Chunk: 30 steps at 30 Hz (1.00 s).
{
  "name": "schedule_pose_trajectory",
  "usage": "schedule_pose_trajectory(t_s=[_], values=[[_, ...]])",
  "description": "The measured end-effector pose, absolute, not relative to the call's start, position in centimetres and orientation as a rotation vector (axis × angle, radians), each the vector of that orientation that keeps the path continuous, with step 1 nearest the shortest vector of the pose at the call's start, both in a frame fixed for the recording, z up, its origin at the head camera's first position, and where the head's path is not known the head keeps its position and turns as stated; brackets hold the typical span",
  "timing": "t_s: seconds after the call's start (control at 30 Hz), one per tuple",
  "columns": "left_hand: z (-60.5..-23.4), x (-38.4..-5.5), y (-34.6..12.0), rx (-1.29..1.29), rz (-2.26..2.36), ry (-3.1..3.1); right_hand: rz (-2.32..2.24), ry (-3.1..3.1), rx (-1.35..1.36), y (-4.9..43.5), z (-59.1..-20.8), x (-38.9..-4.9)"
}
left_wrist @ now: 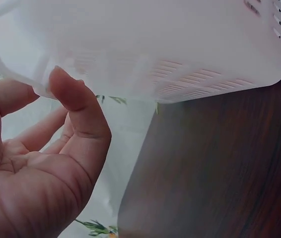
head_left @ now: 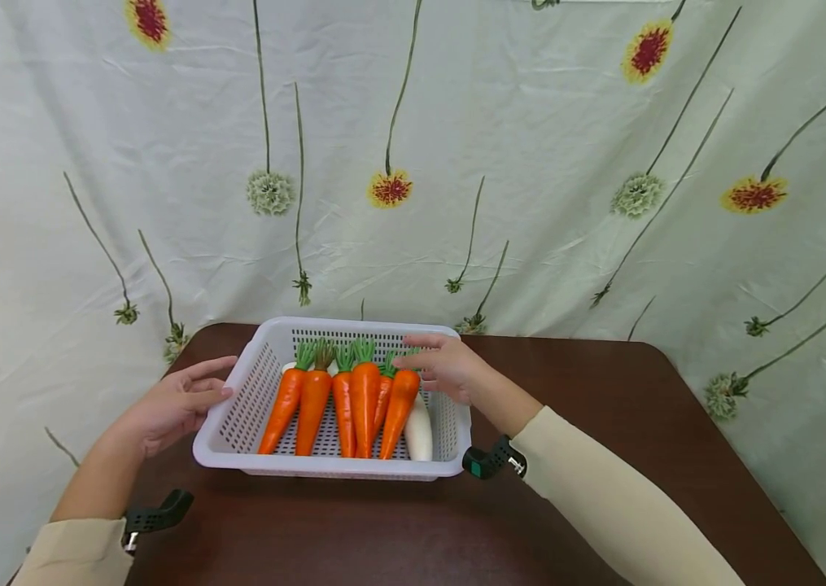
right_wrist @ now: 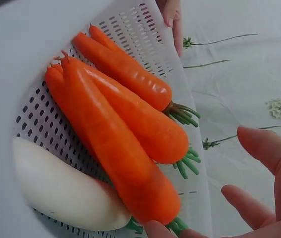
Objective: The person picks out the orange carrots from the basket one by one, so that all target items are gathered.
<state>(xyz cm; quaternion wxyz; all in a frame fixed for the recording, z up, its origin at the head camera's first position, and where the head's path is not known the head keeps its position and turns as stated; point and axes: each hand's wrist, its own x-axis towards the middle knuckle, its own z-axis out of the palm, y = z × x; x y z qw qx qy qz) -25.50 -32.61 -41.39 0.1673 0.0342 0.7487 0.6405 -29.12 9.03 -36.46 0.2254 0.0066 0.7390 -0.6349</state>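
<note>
Touching the white basket (head_left: 339, 466) with a loosely spread left hand (head_left: 172, 407); poising an unclenched right hand (head_left: 451, 370) at the top of the rightmost carrot (head_left: 401, 411), beside a white radish (head_left: 420, 431).

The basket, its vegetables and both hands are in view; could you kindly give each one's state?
Basket: uncovered, upright
Six carrots: lying in it, green tops attached
White radish: lying beside the rightmost carrot
Left hand: touching the basket's left rim
Right hand: spread, by the green tops
</note>
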Motion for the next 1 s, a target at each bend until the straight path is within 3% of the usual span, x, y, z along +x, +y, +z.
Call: schedule_pose_trajectory(t_s=[1.0], values=[[-41.6,-27.2,-33.5,0.130,1.950,1.877,-1.463,2.169,0.058,7.5,-37.9,-31.0]])
